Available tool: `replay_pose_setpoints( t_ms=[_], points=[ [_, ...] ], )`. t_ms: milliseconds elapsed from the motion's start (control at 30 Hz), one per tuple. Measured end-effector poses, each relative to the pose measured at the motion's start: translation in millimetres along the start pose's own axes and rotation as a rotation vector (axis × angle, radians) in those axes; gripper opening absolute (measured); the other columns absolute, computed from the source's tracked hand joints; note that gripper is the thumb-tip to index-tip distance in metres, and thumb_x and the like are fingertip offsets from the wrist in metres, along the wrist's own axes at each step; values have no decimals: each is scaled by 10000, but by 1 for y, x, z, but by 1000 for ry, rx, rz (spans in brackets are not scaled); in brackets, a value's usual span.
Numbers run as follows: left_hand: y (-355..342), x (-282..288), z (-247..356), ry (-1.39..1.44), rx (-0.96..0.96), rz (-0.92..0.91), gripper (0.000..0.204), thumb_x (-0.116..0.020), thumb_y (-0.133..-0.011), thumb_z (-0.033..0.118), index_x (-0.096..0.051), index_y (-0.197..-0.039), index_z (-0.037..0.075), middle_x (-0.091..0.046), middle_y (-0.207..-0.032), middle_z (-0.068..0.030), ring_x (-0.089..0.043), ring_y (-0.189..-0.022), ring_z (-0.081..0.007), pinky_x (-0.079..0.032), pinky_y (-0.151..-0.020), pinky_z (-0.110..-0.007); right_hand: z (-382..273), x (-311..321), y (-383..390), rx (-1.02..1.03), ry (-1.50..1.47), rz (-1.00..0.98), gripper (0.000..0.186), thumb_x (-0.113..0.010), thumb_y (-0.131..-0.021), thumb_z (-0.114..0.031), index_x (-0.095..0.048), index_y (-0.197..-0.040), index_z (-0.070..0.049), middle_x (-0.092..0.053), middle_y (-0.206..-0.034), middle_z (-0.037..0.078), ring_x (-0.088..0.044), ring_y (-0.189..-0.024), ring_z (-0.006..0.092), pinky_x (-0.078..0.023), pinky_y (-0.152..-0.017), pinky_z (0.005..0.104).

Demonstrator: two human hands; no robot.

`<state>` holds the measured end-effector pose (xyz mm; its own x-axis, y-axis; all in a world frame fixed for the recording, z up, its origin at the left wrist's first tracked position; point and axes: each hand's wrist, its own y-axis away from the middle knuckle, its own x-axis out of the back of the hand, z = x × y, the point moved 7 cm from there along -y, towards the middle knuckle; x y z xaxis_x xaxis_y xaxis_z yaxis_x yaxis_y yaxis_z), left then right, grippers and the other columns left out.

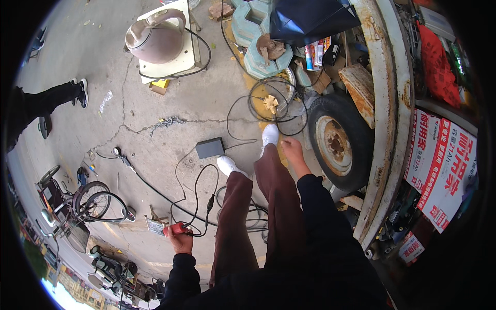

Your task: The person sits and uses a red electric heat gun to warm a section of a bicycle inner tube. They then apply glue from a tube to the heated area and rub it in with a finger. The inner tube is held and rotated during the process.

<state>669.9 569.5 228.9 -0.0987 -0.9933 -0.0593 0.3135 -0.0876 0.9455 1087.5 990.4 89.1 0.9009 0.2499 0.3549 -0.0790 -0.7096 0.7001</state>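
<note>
My left hand (181, 243) is closed around a small red device (178, 228), low on the left; black cables run from it, and its exact kind cannot be made out. A black cable connector (210, 202) hangs in a loop near it. My right hand (293, 153) hangs beside the wheel with its fingers curled, and nothing shows in it. On the ground by my left shoe lies a dark grey box (210, 148), with thin wires leading off it. A black hose with a round gauge (117, 151) stretches across the ground to the left of my legs.
A rusty-rimmed wheel (335, 145) and a worn metal frame (385, 103) stand close on my right. Coiled black cable (251, 106) lies ahead of my shoes. A kettle (157, 39) rests on a pale stool (192, 62). Bicycles (95, 201) and a person's leg (51, 98) are at left.
</note>
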Motion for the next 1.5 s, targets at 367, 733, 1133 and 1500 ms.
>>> replay_pose_setpoints(
  t_ms=[367, 733, 1133, 1500],
  points=[
    [2, 50, -71, 119, 35, 303, 462, -705, -822, 541, -576, -1032, 150, -643, -922, -33, -540, -787, -203, -384, -738, -380, 128, -169, -195, -550, -517, 18, 126, -618, -904, -192, -611, -821, -97, -577, -679, 4, -511, -541, 132, -387, -444, 276],
    [-10, 24, -92, 76, 1, 341, 513, -710, -798, 557, -564, -1090, 160, -635, -962, -73, -540, -853, -231, -401, -772, -416, 144, -200, -324, -755, -814, 326, 444, -523, -935, -496, -567, -756, -93, -450, -629, -7, -399, -515, 158, -301, -483, 316],
    [-12, -5, -96, 136, 50, 397, 534, -739, -782, 549, -569, -1079, 138, -640, -976, -91, -549, -871, -259, -408, -803, -433, 152, -209, -322, -777, -808, 188, 340, -496, -935, -371, -567, -770, -82, -440, -597, -12, -352, -456, 149, -247, -448, 318],
    [-19, -10, -91, 66, 26, 389, 479, -676, -830, 600, -596, -1033, 174, -634, -916, -71, -544, -816, -228, -406, -805, -397, 81, -323, -282, -796, -870, -121, 298, -517, -973, -302, -481, -781, -76, -481, -602, 44, -352, -423, 142, -232, -381, 295]
  ],
)
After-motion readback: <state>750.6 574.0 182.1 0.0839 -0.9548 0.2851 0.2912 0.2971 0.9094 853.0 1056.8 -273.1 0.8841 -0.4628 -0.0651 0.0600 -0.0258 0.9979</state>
